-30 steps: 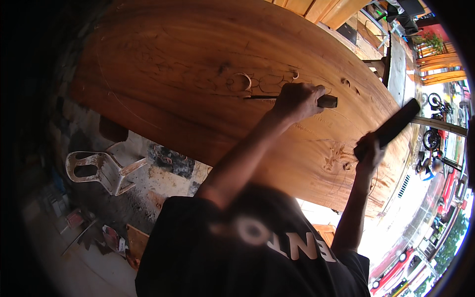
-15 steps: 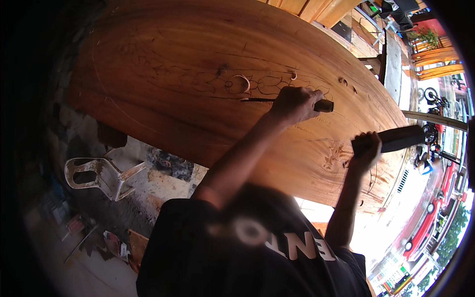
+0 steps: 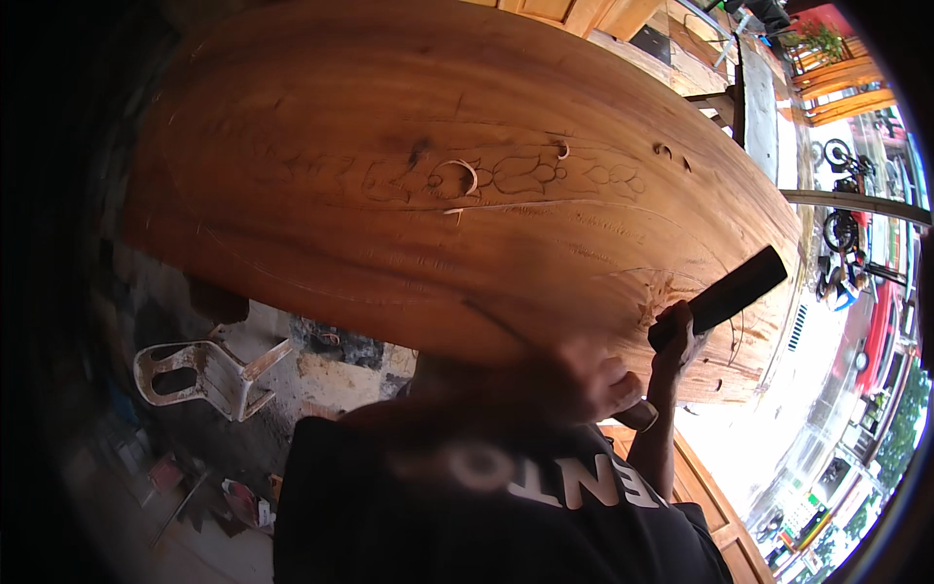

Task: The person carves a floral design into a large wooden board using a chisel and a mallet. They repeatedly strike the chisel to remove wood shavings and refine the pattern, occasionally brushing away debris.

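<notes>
My left hand [image 3: 595,378], smeared by motion, is drawn in close to my body and closed around a carving chisel [image 3: 637,416]. The handle end sticks out toward the right; its thin dark blade points away over the wood. My right hand [image 3: 679,339] grips a dark, block-like mallet [image 3: 739,287] near its lower end, tilted up to the right. Beneath both hands lies a broad, reddish-brown wooden slab [image 3: 389,263] with a curved edge. Drawn or cut flower and scroll lines [image 3: 525,175] run along its middle. A curled shaving [image 3: 472,178] rests on them.
A dirty white plastic chair [image 3: 229,375] stands at the left below the slab. Wooden panels [image 3: 555,12] stand at the far side, and another wooden panel [image 3: 705,492] is at the lower right. Motorcycles [image 3: 842,229] and a red car [image 3: 880,331] are outside at the right.
My left hand has pulled the chisel off the pattern and back toward my body. My right hand and the mallet have lowered slightly leftward. A pale cut line with a shaving now shows.
</notes>
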### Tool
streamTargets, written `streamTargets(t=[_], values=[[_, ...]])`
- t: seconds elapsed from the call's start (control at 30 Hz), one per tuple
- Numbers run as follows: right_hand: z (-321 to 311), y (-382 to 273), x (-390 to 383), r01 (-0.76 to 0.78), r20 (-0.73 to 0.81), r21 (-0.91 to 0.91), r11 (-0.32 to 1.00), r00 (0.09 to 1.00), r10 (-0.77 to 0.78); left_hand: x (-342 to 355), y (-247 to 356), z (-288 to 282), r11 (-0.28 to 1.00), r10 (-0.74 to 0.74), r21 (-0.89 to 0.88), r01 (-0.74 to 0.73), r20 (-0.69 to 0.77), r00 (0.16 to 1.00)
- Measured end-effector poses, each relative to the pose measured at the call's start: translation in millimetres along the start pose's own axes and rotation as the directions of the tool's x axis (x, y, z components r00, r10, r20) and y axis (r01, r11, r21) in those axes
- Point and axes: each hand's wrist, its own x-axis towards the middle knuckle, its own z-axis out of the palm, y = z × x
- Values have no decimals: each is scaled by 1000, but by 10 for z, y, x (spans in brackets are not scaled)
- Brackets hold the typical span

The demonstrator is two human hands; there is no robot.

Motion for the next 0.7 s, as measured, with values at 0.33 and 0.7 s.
streamTargets(t=[0.33, 0.7], values=[[-364, 867, 179, -19, -38, 248, 969, 999, 30, -480, -1647, -144, 709, -624, 204, 675, -265, 735], [-35, -68, -210, 28, -193, 491, 871, 978, 77, -1032, -1841, -179, 586, -807, -16, 810, -108, 581]])
